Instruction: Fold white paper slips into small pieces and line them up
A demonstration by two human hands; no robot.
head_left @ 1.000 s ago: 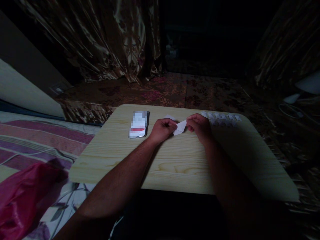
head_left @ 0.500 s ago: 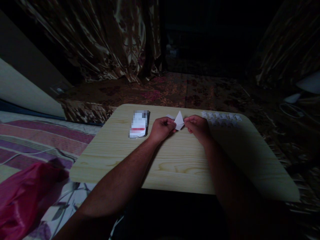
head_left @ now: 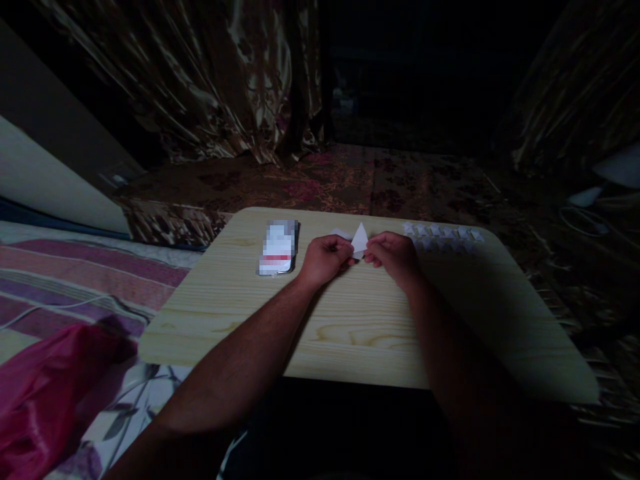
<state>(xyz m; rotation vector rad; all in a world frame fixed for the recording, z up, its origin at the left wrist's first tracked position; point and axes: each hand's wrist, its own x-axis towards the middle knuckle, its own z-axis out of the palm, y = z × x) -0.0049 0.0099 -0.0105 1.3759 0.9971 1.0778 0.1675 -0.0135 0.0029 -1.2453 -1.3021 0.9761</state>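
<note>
A small white piece of folded paper [head_left: 360, 240] with a pointed top is held up over the table between my two hands. My left hand [head_left: 327, 259] pinches its left side, thumb on the near face. On the right side, the fingertips of my right hand [head_left: 394, 255] are closed on the paper's lower corner. Another pale piece of paper [head_left: 341, 233] lies on the table behind my left hand, partly hidden by it. Several small folded white paper pieces [head_left: 443, 232] sit in two rows at the table's far right, just beyond my right hand.
The light wooden table [head_left: 350, 333] has rounded corners. A phone [head_left: 277, 248], partly blurred out, lies left of my left hand. A striped bedspread [head_left: 75, 267] and a pink bag [head_left: 60, 393] are at the left. A curtain [head_left: 260, 80] hangs behind.
My right hand has moved slightly left, closer to my left hand. The paper's lower right flap, spread out before, now shows less, and the paper looks narrower.
</note>
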